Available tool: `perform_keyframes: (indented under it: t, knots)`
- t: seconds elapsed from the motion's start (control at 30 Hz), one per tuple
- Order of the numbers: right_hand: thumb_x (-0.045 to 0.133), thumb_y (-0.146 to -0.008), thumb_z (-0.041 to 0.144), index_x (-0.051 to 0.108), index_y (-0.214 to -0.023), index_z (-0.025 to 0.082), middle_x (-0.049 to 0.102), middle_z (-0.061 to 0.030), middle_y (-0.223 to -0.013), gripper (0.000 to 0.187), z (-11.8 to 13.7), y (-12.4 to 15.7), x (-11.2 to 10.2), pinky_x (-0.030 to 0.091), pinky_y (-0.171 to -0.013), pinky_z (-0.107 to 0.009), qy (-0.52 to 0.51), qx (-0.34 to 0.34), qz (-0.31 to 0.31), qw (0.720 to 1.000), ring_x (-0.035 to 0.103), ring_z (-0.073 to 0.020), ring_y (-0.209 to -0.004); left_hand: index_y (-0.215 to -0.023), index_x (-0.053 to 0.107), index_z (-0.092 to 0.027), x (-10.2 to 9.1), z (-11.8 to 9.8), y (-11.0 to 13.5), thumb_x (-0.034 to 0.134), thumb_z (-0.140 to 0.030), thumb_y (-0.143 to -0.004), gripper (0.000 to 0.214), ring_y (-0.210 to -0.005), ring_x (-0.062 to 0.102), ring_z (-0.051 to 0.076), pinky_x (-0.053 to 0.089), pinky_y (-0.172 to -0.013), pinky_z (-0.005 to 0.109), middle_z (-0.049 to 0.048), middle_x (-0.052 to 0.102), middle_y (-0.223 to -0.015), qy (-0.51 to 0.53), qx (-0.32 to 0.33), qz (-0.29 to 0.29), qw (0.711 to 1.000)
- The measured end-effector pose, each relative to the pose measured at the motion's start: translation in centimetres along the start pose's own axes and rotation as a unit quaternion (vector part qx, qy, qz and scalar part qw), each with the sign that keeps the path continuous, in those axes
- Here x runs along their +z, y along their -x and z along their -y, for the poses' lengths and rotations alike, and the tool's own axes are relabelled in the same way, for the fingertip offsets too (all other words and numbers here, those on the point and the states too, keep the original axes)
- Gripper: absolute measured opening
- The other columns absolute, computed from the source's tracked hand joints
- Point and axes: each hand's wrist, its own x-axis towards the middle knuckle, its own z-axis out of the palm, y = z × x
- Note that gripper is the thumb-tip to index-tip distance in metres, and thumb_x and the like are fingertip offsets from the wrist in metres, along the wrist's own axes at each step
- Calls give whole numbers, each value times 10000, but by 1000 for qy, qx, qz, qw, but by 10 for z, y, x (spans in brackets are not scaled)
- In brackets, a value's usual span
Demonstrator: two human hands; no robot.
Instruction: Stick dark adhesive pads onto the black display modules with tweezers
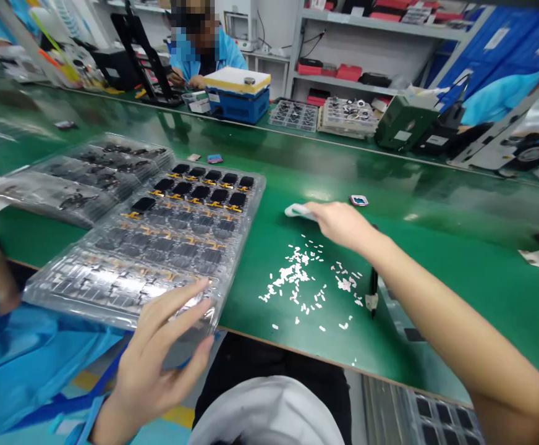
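My right hand (341, 224) is closed on a small white strip-like piece (300, 211) above the green table; its exact kind is unclear. Below it lie many tiny white slips (297, 272), scattered in two loose clusters. My left hand (158, 358) has its fingers spread at the near right corner of a clear plastic tray (238, 272). Whether its fingertips touch the tray I cannot tell. Small black screens (199, 194) with orange flex cables fill the tray's far rows; its nearer pockets show none of these black screens on top.
Left of the tray stands another stack of clear trays (88, 170) with dark parts. A dark pen-like tool (374, 284) lies under my right forearm. Across the table a co-worker (209, 49) sits behind a blue box (239, 105). A blue sleeve (42, 371) is close on my left.
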Motion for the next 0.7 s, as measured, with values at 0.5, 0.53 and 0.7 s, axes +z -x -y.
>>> perform_keyframes:
  t: [0.5,0.53,0.7]
  knots:
    - [364,-797,-31,519,-1321,211,676,-74,-1210,598,43,73,-11,552,-666,-286,42,6,-7,999,709,-200,-890,-1414,421,-238,22,-4,-29,589,-203,-878,563,-1258,524,288,434,-1050,449,92,562,-1358,-3,-134,-26,991]
    - [367,-815,-18,520,-1321,211,684,-82,-1186,576,31,65,-10,535,-639,-287,69,42,-4,997,711,-211,-859,-1413,421,-233,23,-3,-29,586,-217,-880,558,-1256,523,291,426,-1052,454,97,558,-1360,-7,-136,-18,991]
    - [391,-809,-21,526,-1316,169,703,-121,-1081,559,25,54,14,466,-544,-269,112,53,31,992,702,-211,-726,-1403,432,-227,23,-2,-31,570,-256,-890,532,-1250,523,293,408,-1049,452,100,560,-1355,-15,-147,6,989]
